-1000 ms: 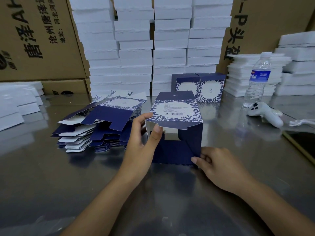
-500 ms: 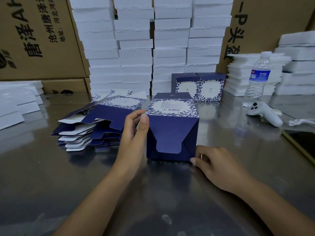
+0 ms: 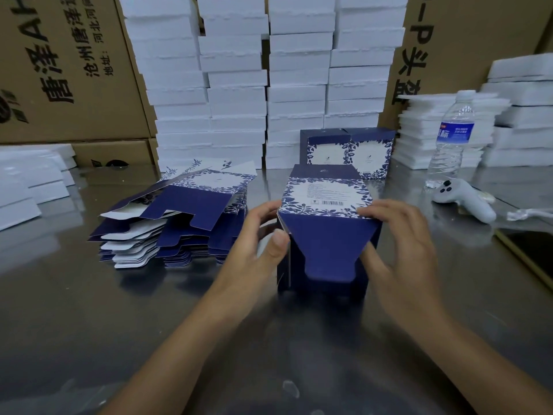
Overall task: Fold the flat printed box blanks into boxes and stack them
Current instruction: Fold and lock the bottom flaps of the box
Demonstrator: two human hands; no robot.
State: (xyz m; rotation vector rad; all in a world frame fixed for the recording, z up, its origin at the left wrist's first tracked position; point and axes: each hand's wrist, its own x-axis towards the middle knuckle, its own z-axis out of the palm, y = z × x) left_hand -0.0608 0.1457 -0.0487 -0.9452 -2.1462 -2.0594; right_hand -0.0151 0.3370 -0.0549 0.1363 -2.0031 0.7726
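Observation:
A navy box with a white floral panel and barcode on top [image 3: 327,235] stands on the steel table, its tongue flap folded down over the near face. My left hand [image 3: 257,244] grips the box's left edge, thumb on the near face. My right hand [image 3: 398,244] holds its right side, fingers curled over the top right corner. A pile of flat printed blanks [image 3: 176,217] lies to the left. Two folded boxes [image 3: 347,151] stand side by side behind the one I hold.
Tall stacks of white foam trays [image 3: 266,79] line the back, with more at the right [image 3: 443,130] and the left [image 3: 27,181]. A water bottle [image 3: 453,139] and a white controller [image 3: 463,199] sit at the right. Brown cartons [image 3: 65,67] stand behind.
My right hand rose from the table at the box's lower right corner to its top right side. The box has shifted slightly nearer, flap now down over the near face.

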